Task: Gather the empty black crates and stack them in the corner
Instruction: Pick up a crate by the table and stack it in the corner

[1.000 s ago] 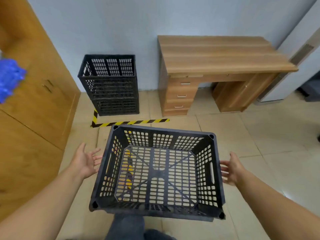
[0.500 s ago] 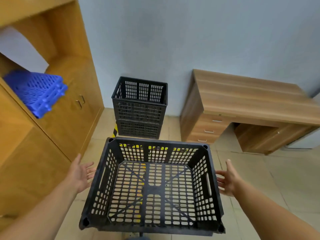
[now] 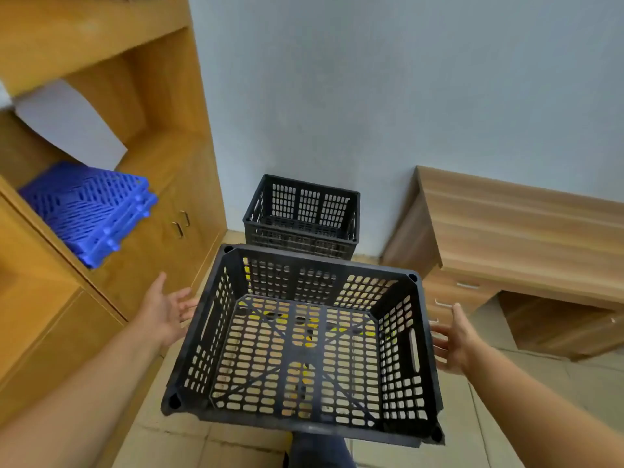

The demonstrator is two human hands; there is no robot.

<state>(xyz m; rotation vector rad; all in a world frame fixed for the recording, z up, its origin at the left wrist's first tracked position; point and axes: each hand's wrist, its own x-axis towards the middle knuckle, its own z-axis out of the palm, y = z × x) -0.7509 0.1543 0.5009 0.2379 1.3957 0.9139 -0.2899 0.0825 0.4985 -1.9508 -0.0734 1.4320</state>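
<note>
An empty black crate with mesh walls hangs in the air in front of me, slightly tilted. My left hand presses flat against its left wall. My right hand presses against its right wall, beside the handle slot. The fingertips of both hands are hidden behind the walls. Just beyond the carried crate, a stack of black crates stands on the floor against the grey wall, in the corner between the cabinet and the desk. Its lower part is hidden by the crate I carry.
A tall wooden cabinet fills the left side; folded blue crates and a white sheet lie on its open shelf. A wooden desk with drawers stands on the right. My leg shows below the crate.
The stack has come closer and now sits right behind the carried crate's far rim. The view has tilted up and left, bringing in the shelf. Both hands keep the same hold.
</note>
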